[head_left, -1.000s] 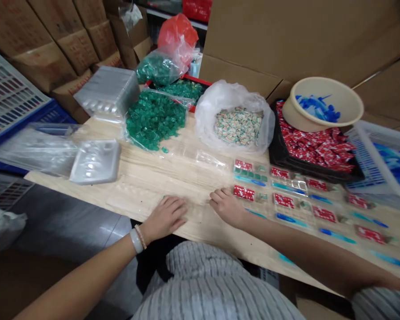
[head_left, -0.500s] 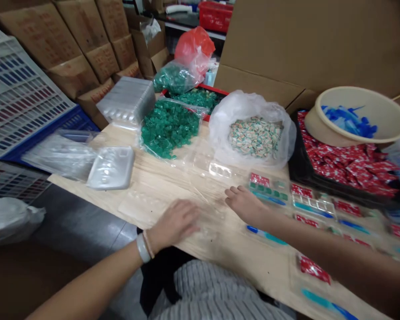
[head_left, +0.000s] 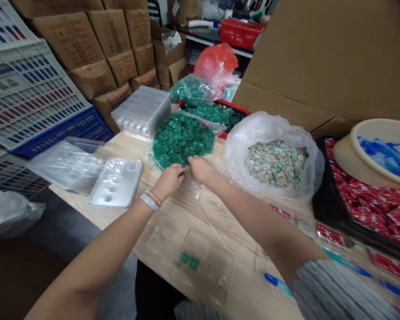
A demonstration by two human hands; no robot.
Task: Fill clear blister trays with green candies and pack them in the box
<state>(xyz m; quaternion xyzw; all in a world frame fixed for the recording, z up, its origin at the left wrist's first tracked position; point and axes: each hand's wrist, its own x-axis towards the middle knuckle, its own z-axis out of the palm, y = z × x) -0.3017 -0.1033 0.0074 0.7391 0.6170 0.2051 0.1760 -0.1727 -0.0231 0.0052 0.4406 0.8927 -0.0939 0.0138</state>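
My left hand [head_left: 169, 180] is closed at the near edge of the heap of small green translucent pieces [head_left: 182, 138], with a dark green piece showing at its fingertips. Just right of it, my right hand [head_left: 200, 170] has its fingertips pressed together at the heap's edge; what they hold is hidden. The pieces lie on an opened clear plastic bag. Nearer to me rests a clear plastic blister tray [head_left: 213, 275], with two green square pieces [head_left: 189, 260] in its compartments.
A white bag [head_left: 235, 146] of small printed packets stands to the right. Beyond it are red sachets [head_left: 366, 213] in a black tray and a cream basin [head_left: 343, 146] of blue items. At left sit stacked clear trays [head_left: 143, 111] and a blister pack [head_left: 116, 182]. Filled trays line the right side.
Both hands have moved forward and together, to the green heap. Two green pieces now show in the near clear tray. The camera view has shifted.
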